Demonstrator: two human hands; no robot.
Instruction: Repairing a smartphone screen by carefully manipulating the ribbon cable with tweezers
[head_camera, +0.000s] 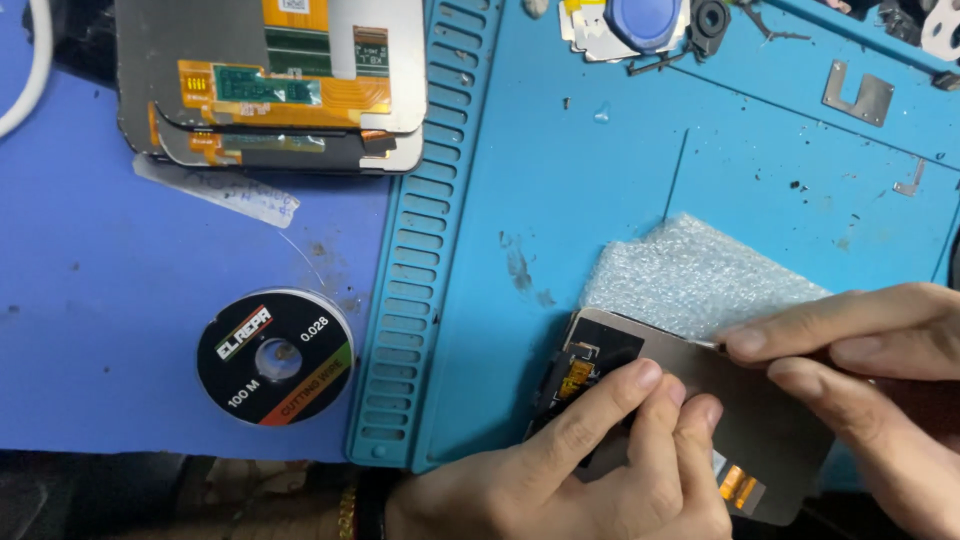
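Note:
A phone display panel (700, 385) lies back side up on the blue work mat (560, 200), grey with a small orange flex cable near its left end. My left hand (590, 465) presses down on the panel's near left part with its fingers bent. My right hand (870, 370) comes in from the right, its thumb and forefinger pinching at the panel's upper edge, perhaps on a thin tool or film; I cannot tell which. A sheet of bubble wrap (690, 270) lies under the panel's far side.
Two stacked display panels (270, 90) lie at the top left, with a strip of tape (215, 190) below them. A black spool of cutting wire (275, 357) sits on the purple surface. Small metal parts (858, 92) and a blue round piece (645, 20) lie at the top right.

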